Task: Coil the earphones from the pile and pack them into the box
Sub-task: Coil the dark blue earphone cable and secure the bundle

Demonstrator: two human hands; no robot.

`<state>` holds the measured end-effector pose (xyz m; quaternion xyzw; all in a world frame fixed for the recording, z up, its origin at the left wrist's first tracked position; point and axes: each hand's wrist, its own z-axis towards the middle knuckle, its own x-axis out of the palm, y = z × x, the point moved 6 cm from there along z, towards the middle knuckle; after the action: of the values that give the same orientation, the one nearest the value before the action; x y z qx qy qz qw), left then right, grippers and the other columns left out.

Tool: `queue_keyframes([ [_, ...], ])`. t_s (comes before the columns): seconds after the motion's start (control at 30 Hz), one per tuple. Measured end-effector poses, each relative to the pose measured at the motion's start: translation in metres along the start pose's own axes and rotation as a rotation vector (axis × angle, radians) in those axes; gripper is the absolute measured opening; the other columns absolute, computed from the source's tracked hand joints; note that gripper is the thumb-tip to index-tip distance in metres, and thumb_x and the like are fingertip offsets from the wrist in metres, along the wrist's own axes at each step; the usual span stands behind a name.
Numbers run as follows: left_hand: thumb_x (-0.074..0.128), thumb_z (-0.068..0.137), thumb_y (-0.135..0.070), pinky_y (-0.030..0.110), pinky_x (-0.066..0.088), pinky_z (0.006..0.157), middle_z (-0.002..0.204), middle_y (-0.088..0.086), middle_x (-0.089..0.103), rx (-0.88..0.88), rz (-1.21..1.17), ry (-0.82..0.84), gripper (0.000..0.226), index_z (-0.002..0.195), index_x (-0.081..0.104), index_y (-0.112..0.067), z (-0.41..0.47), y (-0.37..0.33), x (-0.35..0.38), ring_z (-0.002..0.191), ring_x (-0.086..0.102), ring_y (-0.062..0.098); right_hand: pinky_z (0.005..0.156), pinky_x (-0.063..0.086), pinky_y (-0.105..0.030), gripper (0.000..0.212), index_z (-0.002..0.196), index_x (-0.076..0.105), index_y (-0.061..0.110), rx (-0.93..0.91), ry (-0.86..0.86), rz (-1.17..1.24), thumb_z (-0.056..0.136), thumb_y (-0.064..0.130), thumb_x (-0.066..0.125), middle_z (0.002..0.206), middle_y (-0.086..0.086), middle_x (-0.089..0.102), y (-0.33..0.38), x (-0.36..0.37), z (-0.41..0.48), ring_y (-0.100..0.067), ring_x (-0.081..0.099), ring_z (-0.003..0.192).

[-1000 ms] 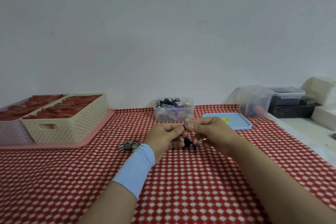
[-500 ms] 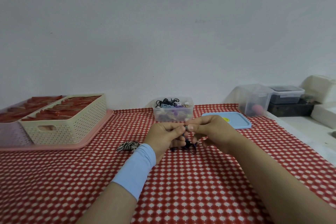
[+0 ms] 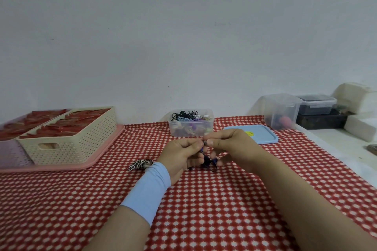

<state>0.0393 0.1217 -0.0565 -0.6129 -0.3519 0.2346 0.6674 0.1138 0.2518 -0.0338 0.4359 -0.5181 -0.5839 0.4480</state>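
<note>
My left hand [image 3: 183, 157] and my right hand [image 3: 232, 146] meet above the middle of the red checked table, both pinching a dark blue-black earphone cable [image 3: 208, 162] whose bundle hangs between them just over the cloth. Behind my hands stands a clear plastic box [image 3: 190, 131] holding several coiled earphones in black, blue and purple. A black-and-white striped coiled earphone [image 3: 140, 164] lies on the cloth to the left of my left wrist. The box's light blue lid [image 3: 263, 135] lies flat to the right.
A cream perforated basket [image 3: 67, 144] with red items sits on a pink tray [image 3: 98, 162] at the far left. At the right back stand clear lidded containers [image 3: 283, 111], a dark box and white blocks on a white ledge [image 3: 336, 149].
Both hands stay together at the same spot; the fingers shift slightly on the cable and the hanging bundle changes shape a little.
</note>
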Motion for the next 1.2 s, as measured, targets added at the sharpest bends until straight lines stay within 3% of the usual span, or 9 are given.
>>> queue_keyframes([
  [0.23, 0.059, 0.094, -0.002, 0.018, 0.054, 0.055, 0.074, 0.005, 0.071, 0.017, 0.084, 0.078, 0.014, 0.094, 0.073, -0.004, -0.002, 0.0, 0.001, 0.059, 0.063, 0.008, 0.053, 0.055, -0.028, 0.016, 0.103, 0.078, 0.007, 0.127, 0.102, -0.023, 0.091, 0.012, 0.069, 0.085, -0.01, 0.074, -0.009, -0.001, 0.001, -0.014, 0.065, 0.066],
  [0.4, 0.058, 0.094, -0.003, 0.018, 0.054, 0.053, 0.072, 0.005, 0.07, -0.004, 0.075, 0.065, 0.014, 0.092, 0.072, -0.003, -0.002, 0.001, 0.002, 0.058, 0.062, 0.008, 0.052, 0.056, -0.029, 0.011, 0.093, 0.079, 0.012, 0.162, 0.097, -0.011, 0.091, 0.011, 0.069, 0.084, -0.009, 0.073, -0.013, -0.001, 0.002, -0.015, 0.064, 0.064],
  [0.5, 0.057, 0.097, -0.008, 0.018, 0.054, 0.051, 0.074, 0.005, 0.069, -0.007, -0.063, 0.041, 0.015, 0.096, 0.07, -0.002, 0.0, 0.0, 0.008, 0.057, 0.061, 0.009, 0.052, 0.057, -0.031, 0.012, 0.098, 0.077, 0.01, 0.067, 0.026, 0.109, 0.091, 0.009, 0.068, 0.08, -0.01, 0.072, -0.007, -0.001, 0.005, -0.018, 0.066, 0.062],
  [0.7, 0.059, 0.097, -0.015, 0.019, 0.055, 0.049, 0.077, 0.005, 0.07, -0.052, -0.085, 0.013, 0.017, 0.101, 0.069, -0.003, 0.002, 0.002, 0.004, 0.055, 0.061, 0.01, 0.057, 0.06, -0.035, 0.017, 0.108, 0.076, 0.009, -0.064, -0.009, -0.008, 0.095, 0.007, 0.064, 0.086, -0.012, 0.075, 0.002, -0.002, 0.002, -0.023, 0.069, 0.064],
  [0.9, 0.057, 0.098, -0.016, 0.02, 0.054, 0.048, 0.075, 0.005, 0.068, -0.08, -0.067, 0.032, 0.017, 0.1, 0.069, -0.004, 0.0, 0.003, 0.003, 0.055, 0.061, 0.01, 0.058, 0.059, -0.03, 0.017, 0.103, 0.077, 0.012, -0.098, -0.021, -0.165, 0.091, 0.003, 0.07, 0.083, -0.012, 0.077, 0.006, -0.003, 0.0, -0.023, 0.069, 0.066],
  [1.2, 0.062, 0.095, -0.013, 0.022, 0.055, 0.052, 0.08, 0.01, 0.068, -0.044, 0.044, -0.02, 0.015, 0.099, 0.07, -0.002, 0.0, 0.004, 0.002, 0.058, 0.063, 0.012, 0.059, 0.061, -0.036, 0.012, 0.095, 0.08, 0.014, -0.167, -0.089, -0.303, 0.085, 0.008, 0.078, 0.078, -0.009, 0.077, 0.008, -0.005, 0.003, -0.024, 0.07, 0.063],
])
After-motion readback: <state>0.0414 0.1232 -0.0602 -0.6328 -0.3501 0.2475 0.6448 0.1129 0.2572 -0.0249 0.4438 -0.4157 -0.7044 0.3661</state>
